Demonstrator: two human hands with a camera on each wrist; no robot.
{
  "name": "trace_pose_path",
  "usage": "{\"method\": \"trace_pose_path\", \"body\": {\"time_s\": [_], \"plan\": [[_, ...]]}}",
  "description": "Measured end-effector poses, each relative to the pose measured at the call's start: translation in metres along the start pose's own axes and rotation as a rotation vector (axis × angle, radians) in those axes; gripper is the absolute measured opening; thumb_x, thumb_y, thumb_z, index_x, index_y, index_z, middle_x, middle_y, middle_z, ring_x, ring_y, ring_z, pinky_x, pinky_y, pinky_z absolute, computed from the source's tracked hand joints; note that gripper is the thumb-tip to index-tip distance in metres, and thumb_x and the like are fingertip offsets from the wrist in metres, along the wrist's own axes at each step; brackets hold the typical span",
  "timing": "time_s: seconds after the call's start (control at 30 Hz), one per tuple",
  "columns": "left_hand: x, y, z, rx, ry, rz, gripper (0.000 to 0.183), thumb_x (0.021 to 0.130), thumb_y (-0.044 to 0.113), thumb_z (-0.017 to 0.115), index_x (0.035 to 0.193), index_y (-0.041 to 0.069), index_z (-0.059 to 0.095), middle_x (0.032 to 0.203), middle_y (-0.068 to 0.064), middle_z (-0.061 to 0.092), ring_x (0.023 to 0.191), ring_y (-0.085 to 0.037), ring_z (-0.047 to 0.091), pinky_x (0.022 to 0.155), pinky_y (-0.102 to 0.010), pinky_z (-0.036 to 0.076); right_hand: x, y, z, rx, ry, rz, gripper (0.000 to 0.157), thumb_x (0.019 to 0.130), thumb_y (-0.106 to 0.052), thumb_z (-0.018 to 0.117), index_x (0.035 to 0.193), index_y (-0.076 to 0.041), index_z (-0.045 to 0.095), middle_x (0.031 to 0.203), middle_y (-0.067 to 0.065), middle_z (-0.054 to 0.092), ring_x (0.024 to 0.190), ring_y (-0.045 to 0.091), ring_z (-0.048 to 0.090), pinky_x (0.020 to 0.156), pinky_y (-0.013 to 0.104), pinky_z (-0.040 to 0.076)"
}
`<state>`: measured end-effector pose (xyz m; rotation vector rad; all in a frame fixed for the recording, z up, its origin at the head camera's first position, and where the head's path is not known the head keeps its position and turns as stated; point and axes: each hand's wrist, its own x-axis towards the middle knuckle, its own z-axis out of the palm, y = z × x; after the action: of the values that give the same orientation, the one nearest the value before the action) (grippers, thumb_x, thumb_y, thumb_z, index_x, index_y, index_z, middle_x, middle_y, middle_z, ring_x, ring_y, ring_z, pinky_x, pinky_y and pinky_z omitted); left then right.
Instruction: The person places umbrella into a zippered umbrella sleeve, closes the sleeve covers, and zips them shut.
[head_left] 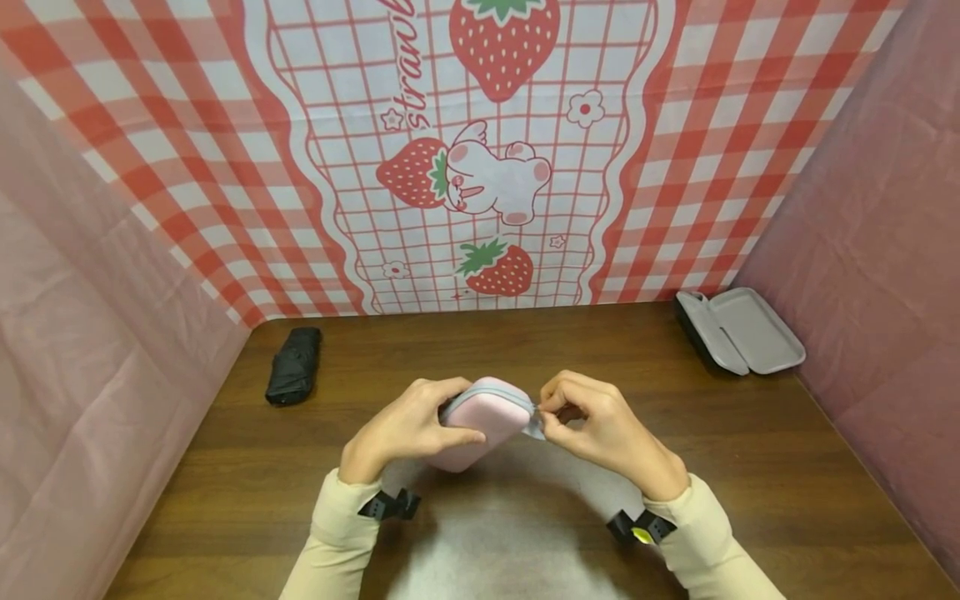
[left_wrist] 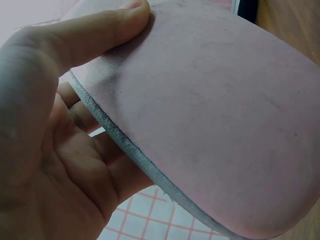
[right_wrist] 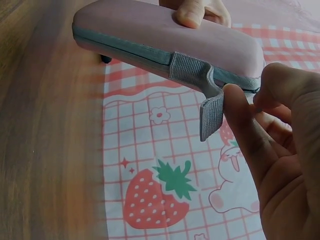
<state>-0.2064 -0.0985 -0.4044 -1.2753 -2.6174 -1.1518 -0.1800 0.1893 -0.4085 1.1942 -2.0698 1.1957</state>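
A pink zip case point(head_left: 468, 425) with a grey zip is held tilted above the table, in front of me. My left hand point(head_left: 405, 425) grips it from the left side, with the thumb across its smooth pink face point(left_wrist: 210, 110) and the fingers behind. At the case's right-hand corner my right hand point(head_left: 600, 421) pinches the zip's pull between thumb and index finger; the pull itself is mostly hidden by the fingertips. A grey fabric strap point(right_wrist: 212, 115) hangs from the zip side, beside the right index fingertip. Along the visible edge the zip point(right_wrist: 125, 48) looks closed.
On the right of the wooden table point(head_left: 187, 508) lies another case point(head_left: 765, 333), unfolded, with a grey lining. A black folded bundle point(head_left: 294, 367) lies at the back left. Behind hangs a red checked strawberry cloth point(head_left: 652, 233); pink cloth flanks both sides.
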Motion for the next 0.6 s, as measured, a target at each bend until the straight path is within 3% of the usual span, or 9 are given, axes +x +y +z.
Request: {"method": "trace_pose_path", "body": {"time_s": [0.27,0.4,0.5,0.6], "plan": [[-0.0009,-0.0032,0.0003,-0.029,0.02,0.006,0.043,0.084,0.028,0.087,0.118,0.012,0.067,0.096,0.001,0.074,0.082,-0.007,0.068,0.072,-0.024,0.057,-0.0012,0.0021,0.0018,0.018,-0.024,0.026,0.018,0.081,0.008,0.07,0.085,-0.009,0.068,0.09,0.001,0.068,0.077,0.01,0.067,0.064,0.014,0.056],[-0.001,-0.0045,0.0002,-0.05,0.024,0.01,0.042,0.084,0.027,0.087,0.117,0.012,0.068,0.096,0.002,0.074,0.082,-0.006,0.068,0.071,-0.024,0.057,-0.0023,0.0026,0.0028,0.021,-0.036,0.027,0.007,0.089,-0.002,0.068,0.085,-0.008,0.068,0.09,0.001,0.067,0.075,0.008,0.066,0.063,0.014,0.055],[-0.0008,-0.0047,0.0002,-0.06,0.031,0.015,0.041,0.083,0.027,0.088,0.117,0.012,0.068,0.096,0.002,0.074,0.082,-0.006,0.068,0.071,-0.025,0.057,-0.0028,0.0029,0.0031,0.029,-0.048,0.033,0.007,0.093,-0.007,0.066,0.086,-0.007,0.068,0.091,0.002,0.067,0.074,0.007,0.066,0.063,0.014,0.054],[-0.0008,-0.0057,0.0005,-0.065,0.039,0.022,0.042,0.083,0.026,0.088,0.117,0.011,0.068,0.096,0.002,0.074,0.082,-0.005,0.068,0.07,-0.025,0.057,-0.0026,0.0035,0.0046,0.048,-0.07,0.039,0.009,0.089,0.0,0.067,0.086,-0.008,0.067,0.091,0.003,0.068,0.075,0.007,0.065,0.062,0.014,0.054]]}}
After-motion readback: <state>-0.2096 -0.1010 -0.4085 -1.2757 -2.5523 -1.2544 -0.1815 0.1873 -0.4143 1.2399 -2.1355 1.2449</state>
